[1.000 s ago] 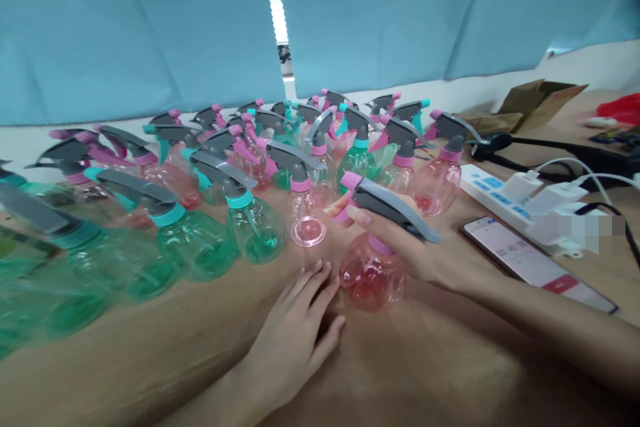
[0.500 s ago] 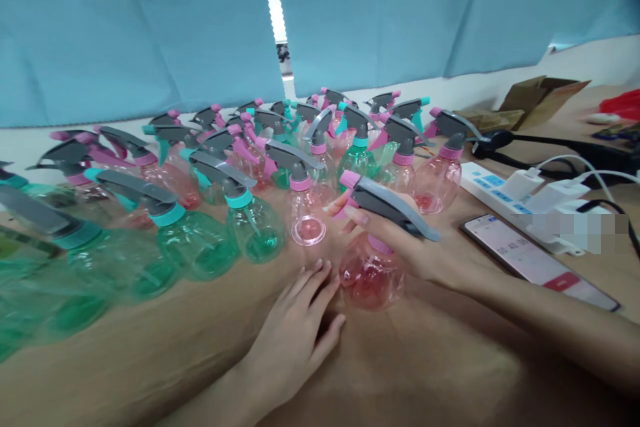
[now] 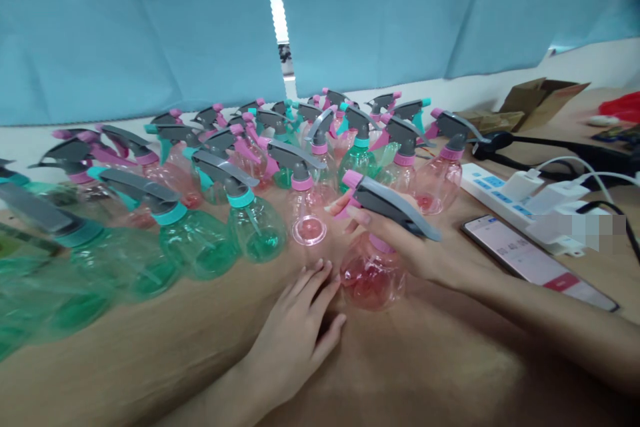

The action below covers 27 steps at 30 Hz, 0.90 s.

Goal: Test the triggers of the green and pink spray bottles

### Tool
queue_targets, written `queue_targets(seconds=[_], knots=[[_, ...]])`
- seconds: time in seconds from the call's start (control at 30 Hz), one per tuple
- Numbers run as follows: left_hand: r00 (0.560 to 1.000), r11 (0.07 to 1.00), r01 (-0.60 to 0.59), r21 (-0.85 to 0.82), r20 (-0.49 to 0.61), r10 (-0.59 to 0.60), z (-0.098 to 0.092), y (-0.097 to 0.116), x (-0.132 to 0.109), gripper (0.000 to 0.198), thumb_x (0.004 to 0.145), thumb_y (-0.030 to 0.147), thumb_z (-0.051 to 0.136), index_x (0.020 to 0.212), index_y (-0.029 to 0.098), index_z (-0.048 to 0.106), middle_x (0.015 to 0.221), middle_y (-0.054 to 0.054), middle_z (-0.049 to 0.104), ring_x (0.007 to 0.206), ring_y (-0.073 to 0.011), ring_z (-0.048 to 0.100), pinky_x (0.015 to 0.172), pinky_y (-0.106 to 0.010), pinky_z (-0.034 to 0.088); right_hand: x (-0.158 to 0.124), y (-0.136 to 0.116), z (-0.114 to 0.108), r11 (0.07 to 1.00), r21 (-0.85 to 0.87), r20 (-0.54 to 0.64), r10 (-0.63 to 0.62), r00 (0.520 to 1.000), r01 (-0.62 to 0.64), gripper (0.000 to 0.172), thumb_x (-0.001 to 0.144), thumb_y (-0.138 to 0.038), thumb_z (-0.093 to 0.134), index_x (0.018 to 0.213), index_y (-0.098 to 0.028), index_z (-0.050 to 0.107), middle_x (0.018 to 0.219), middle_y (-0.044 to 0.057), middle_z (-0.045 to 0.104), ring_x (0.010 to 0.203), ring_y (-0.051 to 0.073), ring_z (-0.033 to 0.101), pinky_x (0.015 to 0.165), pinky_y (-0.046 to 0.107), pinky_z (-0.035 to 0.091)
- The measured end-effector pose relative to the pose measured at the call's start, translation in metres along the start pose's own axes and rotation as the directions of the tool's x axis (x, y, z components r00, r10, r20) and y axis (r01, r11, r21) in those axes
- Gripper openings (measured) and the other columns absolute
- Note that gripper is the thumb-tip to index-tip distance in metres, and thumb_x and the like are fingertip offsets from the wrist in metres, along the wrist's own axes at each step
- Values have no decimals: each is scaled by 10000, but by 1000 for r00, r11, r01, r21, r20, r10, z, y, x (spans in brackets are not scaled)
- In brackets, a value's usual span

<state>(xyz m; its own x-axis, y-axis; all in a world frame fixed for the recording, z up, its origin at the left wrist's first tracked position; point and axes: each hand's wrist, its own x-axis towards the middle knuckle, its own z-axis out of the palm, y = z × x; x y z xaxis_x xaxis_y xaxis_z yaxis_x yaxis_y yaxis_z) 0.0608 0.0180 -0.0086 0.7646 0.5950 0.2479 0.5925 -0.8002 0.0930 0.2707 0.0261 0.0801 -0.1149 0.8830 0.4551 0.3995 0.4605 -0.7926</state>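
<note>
A clear pink spray bottle point(image 3: 371, 280) with a grey and pink trigger head stands upright on the table point(image 3: 430, 367). My right hand point(image 3: 400, 227) is wrapped round its neck, with fingertips at the pink trigger under the nozzle. To the left of that bottle, my left hand point(image 3: 295, 327) lies flat on the tabletop, fingers stretched out and thumb apart, holding nothing. Just beyond my left fingertips stands another pink spray bottle point(image 3: 306, 213). A green spray bottle point(image 3: 257, 227) with a turquoise collar is beside it.
Several more pink and green spray bottles crowd the left and back, including a green one point(image 3: 197, 243). At right lie a phone point(image 3: 535, 257), a white power strip point(image 3: 493, 187) with chargers plugged in, black headphones point(image 3: 575, 150) and an open cardboard box point(image 3: 540, 103). A blue cloth point(image 3: 380, 20) hangs behind.
</note>
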Motion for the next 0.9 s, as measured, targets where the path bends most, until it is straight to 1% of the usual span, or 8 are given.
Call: queue_targets(seconds=[0.1, 0.2, 0.27, 0.47, 0.63, 0.73, 0.8, 0.9], knots=[[1000, 1000, -2, 2, -1, 2, -1, 0, 1, 379, 982, 306, 432, 1305, 128, 522, 1399, -145, 502, 1310, -293, 433, 1047, -480, 388, -1, 10, 2, 999, 3, -39, -45, 998, 45, 183, 861, -348, 513, 708, -249, 512, 689, -15, 555, 675, 171, 548, 603, 311, 454], [1000, 1000, -12, 7, 2, 12, -1, 0, 0, 384, 981, 309, 438, 1296, 110, 528, 1396, -157, 502, 1308, -302, 433, 1044, -493, 388, -1, 12, 3, 998, 7, -51, -64, 997, 64, 179, 855, -345, 524, 704, -248, 510, 684, -15, 553, 705, 175, 565, 598, 301, 456], [1000, 1000, -14, 9, 3, 14, 0, 0, 0, 392, 979, 309, 445, 1299, 96, 526, 1397, -164, 497, 1309, -308, 430, 1042, -499, 389, 0, 9, 3, 998, 17, -47, -58, 997, 59, 183, 854, -327, 517, 690, -249, 494, 675, -15, 545, 719, 178, 570, 595, 299, 448], [1000, 1000, -2, 20, 23, 1, 0, 1, 0, 396, 974, 307, 457, 1316, 117, 516, 1412, -146, 485, 1316, -298, 423, 1044, -492, 388, 1, -9, -2, 1000, -5, 44, 28, 999, -28, 172, 841, -248, 484, 673, -248, 446, 678, -19, 525, 674, 166, 537, 632, 316, 432], [1000, 1000, -11, 20, 28, 11, -1, 0, -1, 406, 971, 305, 469, 1316, 95, 514, 1411, -162, 481, 1317, -308, 418, 1045, -501, 384, 0, -13, -4, 999, 2, 33, 40, 999, -40, 196, 843, -259, 494, 659, -249, 428, 678, -17, 527, 717, 178, 553, 640, 320, 434], [1000, 1000, -10, 22, 24, 9, -1, -1, -1, 405, 968, 299, 477, 1314, 92, 517, 1408, -165, 483, 1315, -311, 421, 1045, -500, 384, 1, -14, -3, 999, 14, 28, 44, 999, -44, 220, 838, -250, 495, 640, -250, 396, 665, -19, 518, 688, 174, 545, 633, 319, 436], [1000, 1000, -12, 22, 25, 12, 0, -1, 0, 406, 966, 296, 483, 1315, 91, 517, 1407, -165, 485, 1313, -311, 423, 1046, -498, 383, 0, -12, -4, 999, 11, 27, 52, 998, -52, 203, 835, -246, 498, 648, -249, 420, 665, -19, 530, 671, 173, 546, 628, 318, 443], [1000, 1000, -13, 19, 23, 13, 0, -1, 0, 406, 968, 299, 480, 1316, 93, 517, 1408, -161, 485, 1315, -307, 421, 1050, -495, 379, -5, -6, -6, 997, -46, 18, 67, 998, -66, 124, 863, -315, 521, 759, -254, 549, 715, -18, 593, 731, 187, 588, 658, 309, 467]])
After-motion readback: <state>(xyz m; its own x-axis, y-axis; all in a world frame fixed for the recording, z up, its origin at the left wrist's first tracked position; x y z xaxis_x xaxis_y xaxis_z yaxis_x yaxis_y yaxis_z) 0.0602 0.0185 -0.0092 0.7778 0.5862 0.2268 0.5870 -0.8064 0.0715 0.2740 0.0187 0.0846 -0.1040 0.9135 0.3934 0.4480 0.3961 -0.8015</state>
